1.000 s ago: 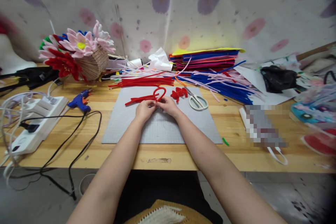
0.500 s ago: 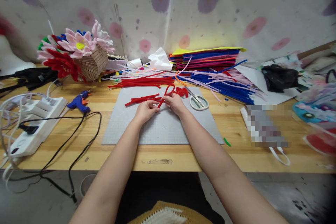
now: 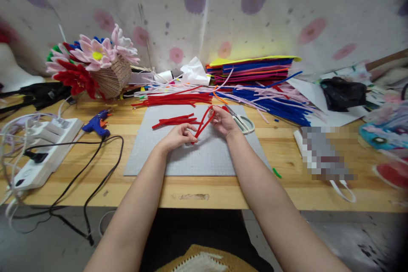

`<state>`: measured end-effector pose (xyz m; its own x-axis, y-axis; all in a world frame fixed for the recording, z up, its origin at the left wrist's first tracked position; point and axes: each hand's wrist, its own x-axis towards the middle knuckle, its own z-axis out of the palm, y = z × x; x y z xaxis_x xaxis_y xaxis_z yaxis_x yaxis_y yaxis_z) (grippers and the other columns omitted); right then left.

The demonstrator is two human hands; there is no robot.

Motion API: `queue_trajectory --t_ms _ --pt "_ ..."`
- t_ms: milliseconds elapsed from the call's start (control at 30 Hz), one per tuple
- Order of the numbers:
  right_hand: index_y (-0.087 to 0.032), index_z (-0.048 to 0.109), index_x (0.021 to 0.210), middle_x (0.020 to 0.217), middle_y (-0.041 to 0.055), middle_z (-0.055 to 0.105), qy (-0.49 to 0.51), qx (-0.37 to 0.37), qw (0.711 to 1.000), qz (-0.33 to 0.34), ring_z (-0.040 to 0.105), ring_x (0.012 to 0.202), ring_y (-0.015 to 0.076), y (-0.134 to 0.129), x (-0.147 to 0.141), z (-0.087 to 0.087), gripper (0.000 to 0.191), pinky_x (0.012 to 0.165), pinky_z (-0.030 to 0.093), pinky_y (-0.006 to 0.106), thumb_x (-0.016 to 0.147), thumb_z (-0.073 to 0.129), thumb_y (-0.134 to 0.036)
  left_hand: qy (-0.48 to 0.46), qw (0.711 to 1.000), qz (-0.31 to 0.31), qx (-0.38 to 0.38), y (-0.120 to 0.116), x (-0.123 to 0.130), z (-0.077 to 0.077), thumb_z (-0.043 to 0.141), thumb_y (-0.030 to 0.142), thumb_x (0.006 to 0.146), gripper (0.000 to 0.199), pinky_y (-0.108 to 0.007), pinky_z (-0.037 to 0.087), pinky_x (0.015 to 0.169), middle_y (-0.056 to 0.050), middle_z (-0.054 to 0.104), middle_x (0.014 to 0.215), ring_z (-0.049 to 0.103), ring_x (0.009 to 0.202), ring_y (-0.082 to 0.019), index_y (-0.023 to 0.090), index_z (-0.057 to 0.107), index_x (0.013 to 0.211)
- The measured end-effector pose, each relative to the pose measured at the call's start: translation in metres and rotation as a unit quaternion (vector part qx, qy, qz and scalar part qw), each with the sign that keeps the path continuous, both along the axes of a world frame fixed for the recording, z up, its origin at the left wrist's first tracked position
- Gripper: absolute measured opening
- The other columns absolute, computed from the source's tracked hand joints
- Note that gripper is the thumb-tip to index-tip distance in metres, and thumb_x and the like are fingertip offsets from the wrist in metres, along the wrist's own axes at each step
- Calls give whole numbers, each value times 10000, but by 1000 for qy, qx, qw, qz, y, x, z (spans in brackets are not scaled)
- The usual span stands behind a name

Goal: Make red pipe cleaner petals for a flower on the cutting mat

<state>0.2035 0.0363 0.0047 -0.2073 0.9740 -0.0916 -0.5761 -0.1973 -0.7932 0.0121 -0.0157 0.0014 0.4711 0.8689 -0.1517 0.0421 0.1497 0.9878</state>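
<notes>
"Base surface?"
"Flat grey rectangular mat (image 3: 204,163), beneath both hands."
"Hand states?"
"Right hand (image 3: 225,123) pinches the upper bend at 1 o'clock; left hand (image 3: 179,137) pinches the lower end at 7 o'clock."
"Held part?"
"Slender red fuzzy stem (image 3: 198,134), folded narrow, long axis between them."

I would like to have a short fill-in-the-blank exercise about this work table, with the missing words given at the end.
The left hand and the right hand hold a bent strip coloured ____.
The body of the glue gun is coloured ____.
The scissors lie nearer to the ____ hand.

Missing words: red; blue; right.
</notes>
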Motion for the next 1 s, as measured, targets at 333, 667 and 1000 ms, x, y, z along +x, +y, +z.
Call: queue_trajectory --t_ms 333,667,1000 --pt "-173 602 835 553 -62 420 59 28 992 112 330 445 15 -4 -5 -2 203 397 305 139 709 641 -328 -55 997 -20 -49 0 -7 1 698 159 575 356 -134 267 358 -6 643 596 522 445 -64 150 474 851" --pt "-168 583 706 503 -68 357 83 32 995 44 272 413 17 -1 -11 -4 128 351 265 124 737 616 -288 -64 992 -46 -94 0 -8 1 713 158 556 371 -130 309 346 -22 646 600 574 499 -103 151 479 844" --pt "-157 605 680 509 -62 417 93 8 996 6 239 395 9 1 -10 -4 96 335 246 125 720 620 -242 -60 991 -61 -102 0 -8 1 711 153 560 370 -142 347 358 -25 655 607 573 484 -103 151 480 848"
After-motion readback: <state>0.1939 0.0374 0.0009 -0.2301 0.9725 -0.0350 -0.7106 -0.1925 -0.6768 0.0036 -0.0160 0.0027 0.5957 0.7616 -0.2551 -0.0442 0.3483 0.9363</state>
